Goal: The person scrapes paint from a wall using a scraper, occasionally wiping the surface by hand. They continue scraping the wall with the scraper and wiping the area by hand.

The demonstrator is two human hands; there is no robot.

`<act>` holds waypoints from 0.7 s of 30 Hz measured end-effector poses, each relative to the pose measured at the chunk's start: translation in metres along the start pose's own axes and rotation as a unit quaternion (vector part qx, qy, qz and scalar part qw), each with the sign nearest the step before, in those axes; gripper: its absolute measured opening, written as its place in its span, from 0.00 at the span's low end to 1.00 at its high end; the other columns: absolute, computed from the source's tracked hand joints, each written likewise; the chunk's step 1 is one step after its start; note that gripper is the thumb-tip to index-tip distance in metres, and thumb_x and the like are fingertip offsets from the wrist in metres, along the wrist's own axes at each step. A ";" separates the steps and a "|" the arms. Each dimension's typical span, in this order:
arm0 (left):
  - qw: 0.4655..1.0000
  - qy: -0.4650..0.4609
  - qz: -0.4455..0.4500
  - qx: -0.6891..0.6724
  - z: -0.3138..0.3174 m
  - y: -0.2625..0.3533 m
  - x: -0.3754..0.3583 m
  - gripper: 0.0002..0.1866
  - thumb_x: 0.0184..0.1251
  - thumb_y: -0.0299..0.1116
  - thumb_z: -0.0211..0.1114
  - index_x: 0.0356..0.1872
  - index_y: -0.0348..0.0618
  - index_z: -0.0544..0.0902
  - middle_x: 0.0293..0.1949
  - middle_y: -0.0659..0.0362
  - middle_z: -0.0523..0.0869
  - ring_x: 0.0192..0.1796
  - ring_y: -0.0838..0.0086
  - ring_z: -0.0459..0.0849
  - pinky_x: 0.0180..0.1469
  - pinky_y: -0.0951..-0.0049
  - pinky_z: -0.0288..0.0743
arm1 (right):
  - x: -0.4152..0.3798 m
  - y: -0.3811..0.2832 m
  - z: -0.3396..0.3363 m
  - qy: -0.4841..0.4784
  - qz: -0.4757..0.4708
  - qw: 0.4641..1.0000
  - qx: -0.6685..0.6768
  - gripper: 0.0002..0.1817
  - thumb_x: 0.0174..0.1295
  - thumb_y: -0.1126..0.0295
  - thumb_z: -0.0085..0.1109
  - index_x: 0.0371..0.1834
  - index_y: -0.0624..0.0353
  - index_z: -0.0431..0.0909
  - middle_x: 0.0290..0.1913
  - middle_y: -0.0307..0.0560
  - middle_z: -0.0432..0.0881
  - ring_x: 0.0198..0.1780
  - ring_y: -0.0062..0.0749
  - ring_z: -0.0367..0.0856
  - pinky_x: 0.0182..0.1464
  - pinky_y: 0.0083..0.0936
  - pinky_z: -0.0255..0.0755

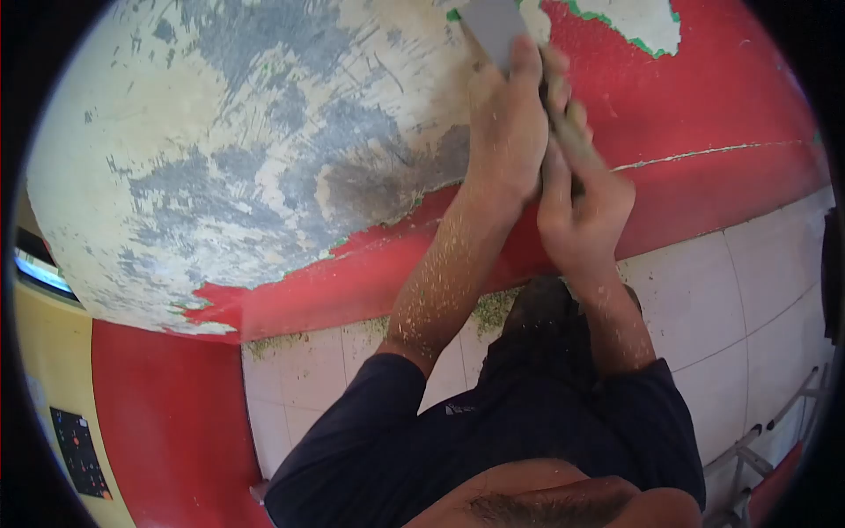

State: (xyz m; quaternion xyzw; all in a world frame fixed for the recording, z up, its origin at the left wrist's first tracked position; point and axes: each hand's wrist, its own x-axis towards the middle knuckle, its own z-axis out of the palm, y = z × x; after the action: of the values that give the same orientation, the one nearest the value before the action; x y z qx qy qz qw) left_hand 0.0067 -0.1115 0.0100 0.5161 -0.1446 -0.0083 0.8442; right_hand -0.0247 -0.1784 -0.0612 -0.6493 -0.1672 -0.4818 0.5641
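A flat grey scraper blade (pixel 495 28) lies against the wall at the top centre, near a green-edged border of paint. My left hand (pixel 510 123) is wrapped round the tool just below the blade. Lower on the handle, my right hand (pixel 585 207) is closed too, its fingers partly blurred. Left of the hands, the wall's scraped area (pixel 290 141) shows cream and grey patches. Red paint (pixel 687 97) covers the wall to the right. Small flakes stick to my left forearm (pixel 440 290).
Paint debris (pixel 493 312) lies on the pale tiled floor (pixel 695 299) at the wall's foot. A metal ladder-like frame (pixel 748 458) stands at the lower right. At the left are a red wall section (pixel 167 396) and a dark poster (pixel 79 449) on yellow.
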 end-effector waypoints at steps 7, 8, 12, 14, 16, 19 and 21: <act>0.998 0.036 -0.044 0.014 0.007 -0.009 -0.003 0.14 0.78 0.44 0.45 0.38 0.45 0.70 0.21 0.66 0.64 0.21 0.77 0.69 0.25 0.70 0.71 | -0.004 -0.009 -0.013 -0.021 0.054 0.998 0.022 0.10 0.60 0.82 0.56 0.43 0.72 0.81 0.26 0.59 0.80 0.25 0.22 0.79 0.28 0.21 0.72; 0.998 0.036 -0.055 0.008 0.007 -0.011 -0.006 0.14 0.78 0.44 0.45 0.38 0.45 0.70 0.21 0.66 0.64 0.21 0.77 0.68 0.25 0.70 0.70 | -0.007 -0.009 -0.014 -0.023 0.042 0.999 0.008 0.09 0.60 0.82 0.56 0.43 0.72 0.81 0.25 0.59 0.80 0.25 0.22 0.79 0.27 0.21 0.71; 0.999 0.023 -0.032 0.030 0.003 -0.010 -0.001 0.15 0.78 0.45 0.46 0.37 0.44 0.70 0.21 0.67 0.65 0.20 0.77 0.68 0.24 0.70 0.70 | 0.002 -0.004 -0.012 -0.035 0.046 0.998 -0.008 0.10 0.60 0.81 0.57 0.43 0.72 0.81 0.25 0.58 0.81 0.24 0.25 0.80 0.27 0.22 0.71; 0.999 0.008 -0.025 0.041 0.004 -0.012 0.004 0.16 0.78 0.46 0.46 0.36 0.44 0.70 0.20 0.67 0.64 0.20 0.77 0.68 0.24 0.70 0.70 | 0.000 0.001 -0.009 -0.025 0.053 0.998 0.002 0.10 0.60 0.80 0.57 0.44 0.71 0.81 0.25 0.58 0.81 0.23 0.26 0.79 0.27 0.23 0.71; 0.998 0.017 -0.049 0.030 0.002 -0.012 -0.004 0.17 0.77 0.47 0.47 0.35 0.44 0.70 0.19 0.68 0.63 0.20 0.77 0.68 0.24 0.70 0.70 | -0.013 0.001 -0.011 -0.018 0.047 0.999 0.003 0.10 0.60 0.80 0.57 0.44 0.70 0.82 0.25 0.58 0.81 0.23 0.26 0.78 0.27 0.23 0.71; 0.997 0.013 -0.039 0.059 0.004 -0.010 0.001 0.18 0.77 0.48 0.47 0.34 0.45 0.70 0.18 0.68 0.62 0.20 0.77 0.69 0.24 0.70 0.69 | -0.008 -0.003 -0.010 -0.019 0.033 0.999 0.015 0.13 0.62 0.81 0.54 0.48 0.72 0.79 0.35 0.60 0.80 0.35 0.29 0.78 0.39 0.24 0.70; 0.998 -0.008 0.013 0.059 0.012 0.002 0.023 0.17 0.77 0.46 0.47 0.34 0.42 0.70 0.19 0.65 0.63 0.17 0.76 0.69 0.21 0.69 0.70 | 0.006 -0.007 -0.009 -0.037 0.064 0.997 0.029 0.15 0.63 0.83 0.51 0.53 0.74 0.76 0.45 0.63 0.80 0.47 0.32 0.78 0.51 0.26 0.69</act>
State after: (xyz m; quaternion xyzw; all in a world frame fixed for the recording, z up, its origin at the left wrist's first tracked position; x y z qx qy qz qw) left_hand 0.0256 -0.1242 0.0225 0.5629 -0.1583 0.0068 0.8112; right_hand -0.0313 -0.1863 -0.0527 -0.6591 -0.1601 -0.4158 0.6059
